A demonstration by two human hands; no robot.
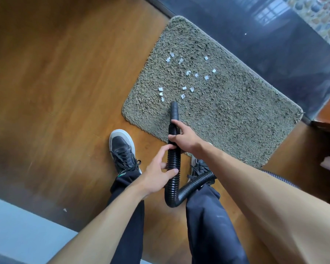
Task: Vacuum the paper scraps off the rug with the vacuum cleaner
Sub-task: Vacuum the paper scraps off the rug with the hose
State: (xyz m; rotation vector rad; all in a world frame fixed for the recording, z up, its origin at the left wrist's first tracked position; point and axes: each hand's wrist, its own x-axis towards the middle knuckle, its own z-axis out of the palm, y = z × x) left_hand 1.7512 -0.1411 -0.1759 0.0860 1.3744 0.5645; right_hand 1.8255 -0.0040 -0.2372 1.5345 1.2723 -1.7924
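Two hands hold one black hose, and the coming move depends on where its open end points. At the left, a black shoe [122,149] stands on the wooden floor [55,82], just off the rug's near edge. Next comes the left hand [156,172], with fingers and thumb curled loosely round the ribbed hose [173,161], above the bend where it loops back past the person's legs. The right hand [185,137] is clamped round the same hose farther forward, just behind the smooth nozzle [174,111]. The nozzle's long axis runs straight away from the person. Its tip is over the rug [227,115], close to the left corner, though whether it touches the pile cannot be told. All the paper scraps [188,73] lie beyond the tip, scattered toward the rug's middle and far corner. A small group sits just left of the tip and a single piece just right of it, while the rest are farther on. None lies behind the nozzle, so the stroke should probably go forward, with small sweeps to either side. The right hand, being nearer the scraps, will likely steer while the left feeds slack. A dark glossy strip of floor [274,54] borders the rug's far edge. The cleaner's body is out of view.
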